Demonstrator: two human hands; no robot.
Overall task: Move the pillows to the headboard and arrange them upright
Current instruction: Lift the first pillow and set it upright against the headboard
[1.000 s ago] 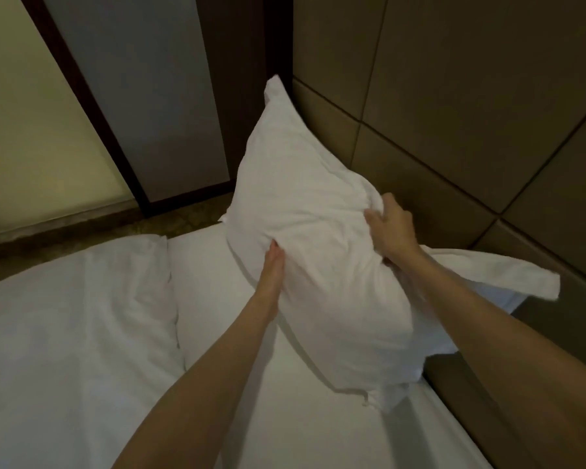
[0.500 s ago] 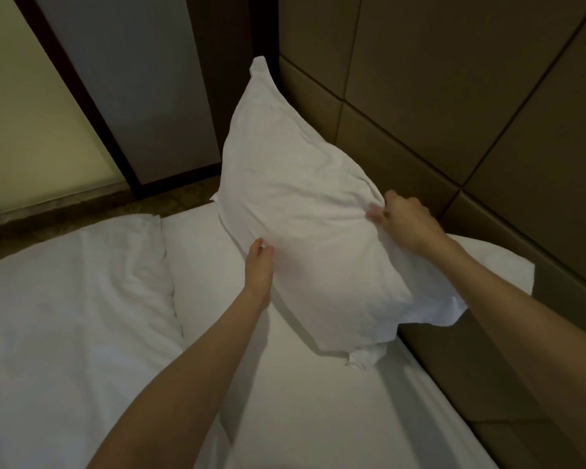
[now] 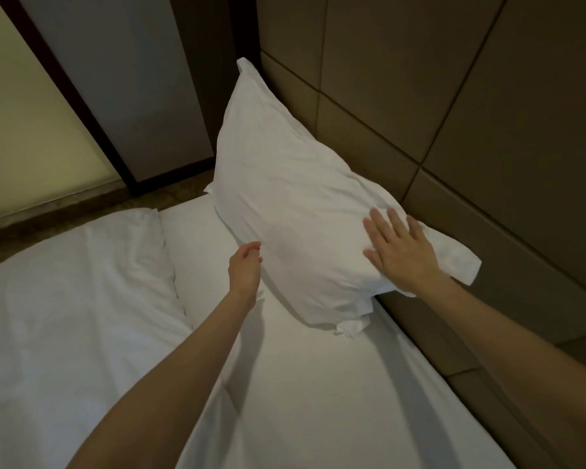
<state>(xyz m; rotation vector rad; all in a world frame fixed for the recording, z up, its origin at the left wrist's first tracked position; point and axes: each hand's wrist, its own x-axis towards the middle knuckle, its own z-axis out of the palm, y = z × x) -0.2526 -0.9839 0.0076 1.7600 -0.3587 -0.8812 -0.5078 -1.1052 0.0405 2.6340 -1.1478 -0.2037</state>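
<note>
A white pillow stands upright on the bed, leaning back against the brown padded headboard. A corner of a second white pillow pokes out behind it on the right. My right hand lies flat and open on the front pillow's lower right face, fingers spread. My left hand sits at the pillow's lower left edge with fingers loosely curled, touching it or just off it; it holds nothing that I can see.
The white bed sheet spreads below the pillow. A rumpled white duvet covers the left side. Beyond the bed are a strip of floor, a dark-framed grey panel and a pale wall.
The pillow has settled back against the headboard. My right hand let go of its pinched top edge and now rests flat on it. My left hand eased off the lower edge.
</note>
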